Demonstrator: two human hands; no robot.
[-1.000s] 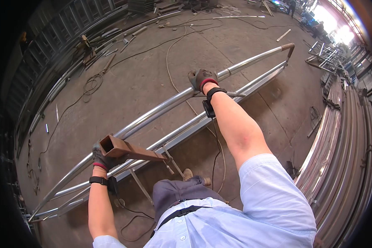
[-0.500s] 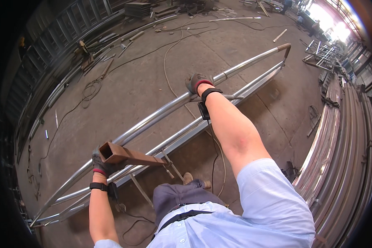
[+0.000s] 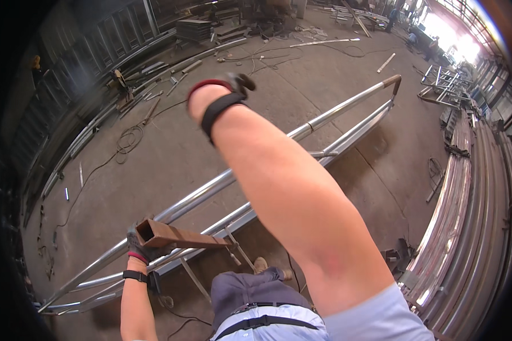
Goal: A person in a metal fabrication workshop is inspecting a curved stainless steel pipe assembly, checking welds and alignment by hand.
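My left hand (image 3: 136, 245), in a dark glove with a red cuff, is closed round the upper part of a rusty square steel tube (image 3: 182, 235). The tube's hollow end faces up at me, and part of the hand is hidden behind it. Beside it runs a long frame of shiny round metal pipes (image 3: 205, 186), crossing the view from lower left to upper right. My right hand (image 3: 233, 85), gloved too, is raised beyond the frame and touches nothing that I can see. Motion blurs its fingers, and the forearm covers the frame's middle.
Long metal bars (image 3: 466, 216) lie stacked along the right. A welded pipe frame (image 3: 441, 85) stands at the far right. A coiled cable (image 3: 129, 139) and scrap pieces lie on the floor at left. Ladder-like metal frames (image 3: 96, 51) line the far left. Distant people are at the back right.
My right hand has let go of the upper pipe and swung up and to the left, away from the frame. The left hand stays at the square tube. The view has shifted slightly.
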